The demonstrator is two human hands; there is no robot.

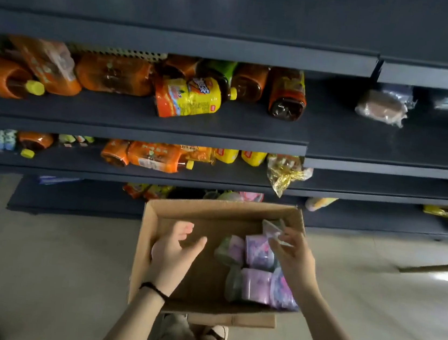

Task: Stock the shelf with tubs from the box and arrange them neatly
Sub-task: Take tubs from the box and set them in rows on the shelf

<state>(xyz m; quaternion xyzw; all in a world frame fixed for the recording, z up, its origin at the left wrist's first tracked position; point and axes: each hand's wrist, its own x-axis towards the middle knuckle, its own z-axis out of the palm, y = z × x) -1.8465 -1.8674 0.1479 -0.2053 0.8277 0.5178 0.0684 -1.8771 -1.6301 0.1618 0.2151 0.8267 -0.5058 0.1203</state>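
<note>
Brown cardboard box lower centre; purple and green plastic tubs heaped in its right half. Left hand over left half, grip open. Right hand pinches pale tub at box's upper right corner. Toppled orange bottles crowd dark grey shelf above.

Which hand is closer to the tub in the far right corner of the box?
Right. The right hand seems to pinch the tub at its fingertips. The left hand hovers open over the left side of the box, well apart from that tub.
</note>
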